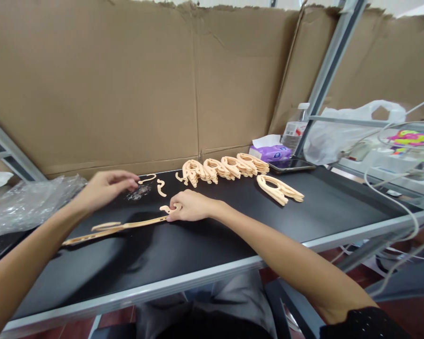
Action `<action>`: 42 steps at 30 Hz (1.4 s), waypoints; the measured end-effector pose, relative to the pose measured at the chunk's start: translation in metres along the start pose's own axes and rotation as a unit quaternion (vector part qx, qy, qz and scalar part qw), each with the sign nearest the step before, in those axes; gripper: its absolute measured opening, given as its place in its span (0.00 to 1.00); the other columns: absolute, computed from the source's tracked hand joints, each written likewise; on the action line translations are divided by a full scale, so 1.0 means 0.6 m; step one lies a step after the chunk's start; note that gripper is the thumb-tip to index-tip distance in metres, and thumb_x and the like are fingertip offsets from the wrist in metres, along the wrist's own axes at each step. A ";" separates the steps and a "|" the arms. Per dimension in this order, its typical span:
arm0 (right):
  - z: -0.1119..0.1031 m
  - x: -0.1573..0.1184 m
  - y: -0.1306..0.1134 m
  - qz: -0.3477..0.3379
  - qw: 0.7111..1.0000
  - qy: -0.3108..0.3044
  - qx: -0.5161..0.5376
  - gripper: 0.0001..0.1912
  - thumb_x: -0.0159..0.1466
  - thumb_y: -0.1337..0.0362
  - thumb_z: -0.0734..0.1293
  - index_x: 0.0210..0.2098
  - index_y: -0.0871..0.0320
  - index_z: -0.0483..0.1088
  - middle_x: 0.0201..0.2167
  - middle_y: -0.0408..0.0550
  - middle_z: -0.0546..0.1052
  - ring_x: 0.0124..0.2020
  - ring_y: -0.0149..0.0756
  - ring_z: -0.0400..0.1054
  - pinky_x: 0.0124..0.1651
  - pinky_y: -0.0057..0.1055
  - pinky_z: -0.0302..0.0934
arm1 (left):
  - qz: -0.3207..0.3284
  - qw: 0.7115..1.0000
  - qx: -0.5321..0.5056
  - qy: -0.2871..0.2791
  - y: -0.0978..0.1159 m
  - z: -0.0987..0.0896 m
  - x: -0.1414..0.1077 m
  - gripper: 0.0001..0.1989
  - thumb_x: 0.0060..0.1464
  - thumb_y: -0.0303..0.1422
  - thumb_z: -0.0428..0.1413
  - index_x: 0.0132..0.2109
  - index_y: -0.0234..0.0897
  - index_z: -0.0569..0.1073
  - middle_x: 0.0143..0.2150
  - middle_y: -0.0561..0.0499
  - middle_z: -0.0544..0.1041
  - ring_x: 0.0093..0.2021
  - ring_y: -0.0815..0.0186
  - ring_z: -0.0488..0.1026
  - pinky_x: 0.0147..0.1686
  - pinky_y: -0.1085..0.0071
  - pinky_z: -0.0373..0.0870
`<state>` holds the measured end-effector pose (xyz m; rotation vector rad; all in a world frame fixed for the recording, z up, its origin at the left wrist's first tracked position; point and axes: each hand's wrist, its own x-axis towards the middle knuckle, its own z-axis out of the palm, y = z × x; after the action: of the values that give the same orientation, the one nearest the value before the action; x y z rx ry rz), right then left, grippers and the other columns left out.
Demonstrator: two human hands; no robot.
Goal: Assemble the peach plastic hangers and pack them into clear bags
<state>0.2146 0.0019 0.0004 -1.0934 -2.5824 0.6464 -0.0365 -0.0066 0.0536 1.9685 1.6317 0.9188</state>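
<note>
My right hand is closed on the end of a long beige plastic hanger arm, with a small curved hanger hook at its fingertips. The strip slants down to the left, low over the black tabletop, and my fingers hide where hook and strip meet. My left hand hovers over the table with its fingers stretched out. Just past its fingertips is a loose beige hook; whether they touch, I cannot tell. Between the hands lies another curved hook.
Several stacks of folded beige hangers stand along the back, near another folded hanger. A purple tissue pack, water bottle and phone sit at the back right. Clear plastic wrap lies left. Cardboard walls the back.
</note>
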 end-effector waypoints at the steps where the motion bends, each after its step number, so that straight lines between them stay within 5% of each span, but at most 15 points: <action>1: 0.001 0.000 0.000 0.002 1.000 0.003 -0.004 0.12 0.58 0.54 0.70 0.33 0.57 0.75 0.28 0.43 0.73 0.29 0.30 0.63 0.30 0.25 0.50 | 0.015 0.994 -0.005 0.104 0.010 -0.006 -0.009 0.21 0.52 0.43 0.59 0.48 0.33 0.77 0.40 0.50 0.83 0.44 0.60 0.78 0.48 0.65 0.72; 3: 0.001 0.001 0.001 0.002 1.000 0.002 -0.006 0.13 0.60 0.54 0.69 0.31 0.58 0.74 0.27 0.43 0.72 0.28 0.30 0.62 0.30 0.25 0.49 | 0.073 0.957 -0.020 0.280 0.037 -0.004 -0.043 0.20 0.57 0.43 0.56 0.49 0.32 0.76 0.44 0.53 0.81 0.46 0.60 0.76 0.48 0.64 0.71; 6: 0.002 0.003 0.002 0.000 1.000 -0.007 -0.007 0.15 0.63 0.53 0.67 0.29 0.59 0.74 0.26 0.42 0.72 0.27 0.29 0.61 0.29 0.25 0.48 | 0.199 0.911 0.069 0.355 0.070 0.034 -0.108 0.13 0.61 0.38 0.53 0.48 0.36 0.75 0.44 0.55 0.79 0.44 0.64 0.75 0.47 0.63 0.70; 8: 0.003 0.004 0.001 -0.003 1.000 -0.009 -0.011 0.15 0.63 0.54 0.66 0.30 0.59 0.74 0.26 0.43 0.72 0.27 0.29 0.61 0.30 0.25 0.49 | 0.320 0.891 0.159 0.282 0.070 0.073 -0.139 0.06 0.58 0.34 0.56 0.41 0.39 0.77 0.38 0.53 0.80 0.38 0.65 0.76 0.42 0.66 0.72; 10: 0.004 0.005 0.000 0.001 1.000 -0.005 -0.012 0.14 0.63 0.55 0.67 0.31 0.59 0.75 0.27 0.44 0.73 0.28 0.29 0.63 0.31 0.25 0.49 | 0.365 0.893 0.233 0.125 0.049 0.107 -0.146 0.08 0.60 0.33 0.54 0.41 0.38 0.77 0.37 0.49 0.80 0.38 0.62 0.76 0.42 0.65 0.72; 16: 0.005 0.006 0.005 -0.004 1.000 0.003 -0.010 0.13 0.64 0.55 0.66 0.34 0.59 0.76 0.29 0.46 0.75 0.29 0.30 0.64 0.31 0.25 0.50 | 0.257 0.926 0.271 -0.059 -0.027 0.125 -0.090 0.13 0.63 0.39 0.50 0.45 0.38 0.75 0.46 0.45 0.78 0.46 0.56 0.74 0.48 0.61 0.70; 22: -0.003 0.008 0.025 -0.010 0.998 0.067 0.009 0.12 0.66 0.59 0.63 0.36 0.61 0.75 0.29 0.44 0.74 0.30 0.29 0.63 0.33 0.25 0.50 | 0.238 0.935 0.214 -0.154 -0.006 0.125 -0.056 0.12 0.63 0.37 0.48 0.40 0.40 0.75 0.40 0.49 0.78 0.42 0.60 0.73 0.43 0.66 0.68; 27: -0.022 0.006 0.033 0.003 0.998 0.066 0.008 0.13 0.66 0.58 0.62 0.35 0.60 0.74 0.30 0.43 0.73 0.30 0.29 0.62 0.32 0.26 0.49 | 0.209 0.954 0.179 -0.118 -0.005 0.140 -0.056 0.07 0.59 0.34 0.51 0.36 0.39 0.73 0.36 0.51 0.77 0.36 0.62 0.74 0.37 0.69 0.67; 35: -0.038 -0.001 0.045 -0.044 0.996 -0.059 0.043 0.18 0.63 0.56 0.62 0.21 0.60 0.67 0.18 0.37 0.60 0.23 0.27 0.54 0.28 0.28 0.46 | 0.164 0.964 0.200 -0.055 -0.007 0.147 -0.076 0.06 0.56 0.33 0.53 0.34 0.39 0.74 0.35 0.50 0.79 0.37 0.60 0.76 0.37 0.67 0.67; 42: -0.037 -0.002 0.044 -0.012 0.998 -0.065 0.017 0.12 0.58 0.59 0.65 0.24 0.61 0.72 0.20 0.40 0.67 0.25 0.28 0.58 0.29 0.27 0.47 | 0.125 0.962 0.239 -0.029 -0.008 0.144 -0.076 0.09 0.56 0.37 0.53 0.33 0.40 0.75 0.33 0.50 0.80 0.34 0.59 0.77 0.32 0.68 0.66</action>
<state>0.2403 0.0236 0.0063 -1.0403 -2.6795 0.7762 0.0178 -0.0422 -0.0197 2.5464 1.7161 0.5733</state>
